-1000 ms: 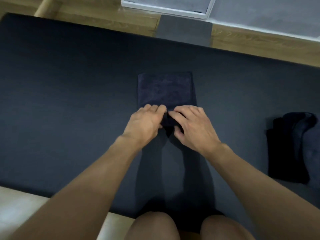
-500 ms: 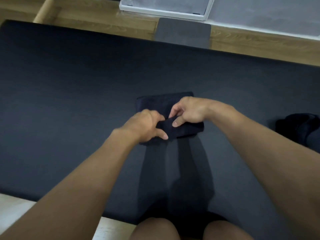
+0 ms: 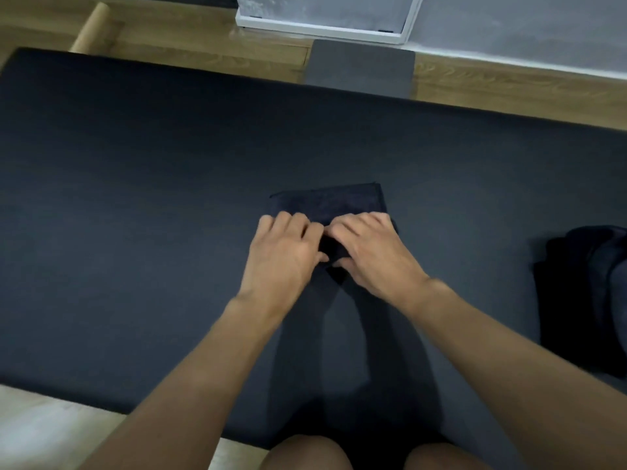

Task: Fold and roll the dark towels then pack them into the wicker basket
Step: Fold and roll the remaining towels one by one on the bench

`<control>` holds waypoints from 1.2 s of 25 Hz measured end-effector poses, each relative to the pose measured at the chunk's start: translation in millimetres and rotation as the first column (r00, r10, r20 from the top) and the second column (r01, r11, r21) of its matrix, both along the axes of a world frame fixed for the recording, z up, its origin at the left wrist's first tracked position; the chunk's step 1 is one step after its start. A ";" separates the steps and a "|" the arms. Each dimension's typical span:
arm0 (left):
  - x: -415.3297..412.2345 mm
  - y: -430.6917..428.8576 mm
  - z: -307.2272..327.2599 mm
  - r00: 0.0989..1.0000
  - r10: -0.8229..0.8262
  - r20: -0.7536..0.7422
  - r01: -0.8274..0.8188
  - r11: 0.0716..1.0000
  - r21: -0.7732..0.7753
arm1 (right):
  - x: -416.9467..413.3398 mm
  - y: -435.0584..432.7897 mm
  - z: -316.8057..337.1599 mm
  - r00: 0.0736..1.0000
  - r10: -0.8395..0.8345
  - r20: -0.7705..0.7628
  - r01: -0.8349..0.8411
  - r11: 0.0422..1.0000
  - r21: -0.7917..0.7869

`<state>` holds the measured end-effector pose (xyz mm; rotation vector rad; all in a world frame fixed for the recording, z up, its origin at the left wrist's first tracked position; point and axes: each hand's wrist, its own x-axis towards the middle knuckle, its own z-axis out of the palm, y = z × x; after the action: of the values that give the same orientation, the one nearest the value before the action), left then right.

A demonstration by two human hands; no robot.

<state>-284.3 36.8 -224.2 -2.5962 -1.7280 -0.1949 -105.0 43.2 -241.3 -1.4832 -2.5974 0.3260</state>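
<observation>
**A:** How far along is this looking?

**B:** Early to middle, I'd judge. One towel [image 3: 330, 201] is lying at the centre of the desk [image 3: 135, 232], already folded into a narrow strip. It is being rolled from its near end toward twelve o'clock.

**A:** What are the hands doing?

**B:** The left hand [image 3: 285, 252] and right hand [image 3: 371, 252] are sitting side by side on the roll. Their fingers are curling over it and the thumbs are tucking in at its near side, so both are gripping the towel. A flat stretch is showing beyond the fingertips, so the roll is not finished.

**A:** And the rest?

**B:** A pile [image 3: 583, 300] of dark cloth is waiting at three o'clock, near the desk's edge, and none of it is looking rolled. The basket is not appearing in view, so I cannot tell whether anything is packed. Finishing this roll, working through the pile and packing all seem to be remaining.
</observation>
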 end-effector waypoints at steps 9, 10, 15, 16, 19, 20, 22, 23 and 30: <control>-12.9 41.0 8.0 0.978 0.080 0.193 0.008 0.909 -0.416 | -13.0 14.8 11.1 0.995 -0.099 -0.015 0.099 0.995 0.005; -14.7 52.6 12.0 0.958 0.160 0.237 -0.007 0.841 -0.540 | -13.0 0.6 1.3 0.996 -0.085 0.019 0.083 0.991 0.105; -13.2 85.0 22.2 0.964 0.210 0.165 -0.069 0.792 -0.606 | -15.0 43.1 10.4 0.993 -0.102 0.056 0.103 0.994 -0.028; -14.1 79.2 19.6 0.980 0.140 0.143 -0.067 0.904 -0.422 | -14.5 58.5 17.3 0.995 -0.102 0.015 0.103 0.979 -0.175; -20.4 35.5 2.4 0.998 -0.022 0.052 0.024 0.999 -0.039 | -9.3 101.1 34.9 0.987 -0.141 -0.074 0.077 0.829 -0.554; -20.6 29.8 -2.0 0.999 -0.009 0.053 0.012 0.998 -0.057 | -11.3 109.4 40.2 0.990 -0.132 -0.049 0.077 0.802 -0.592; -20.7 51.4 -3.9 0.982 0.100 0.160 -0.064 0.974 -0.215 | -19.0 107.2 38.1 0.990 -0.143 -0.008 0.119 0.853 -0.509; -22.0 67.7 1.8 0.961 0.162 0.223 -0.080 0.938 -0.338 | -23.2 95.0 33.2 0.987 -0.158 -0.005 0.146 0.924 -0.355; -20.8 107.4 15.1 0.853 0.456 0.254 -0.197 0.732 -0.652 | -33.3 62.3 4.1 0.965 -0.177 0.195 0.162 0.982 0.093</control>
<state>-305.1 144.2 -209.1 -2.6781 -2.7932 -0.1959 -138.4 105.5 -237.2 -1.7821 -2.5718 0.0586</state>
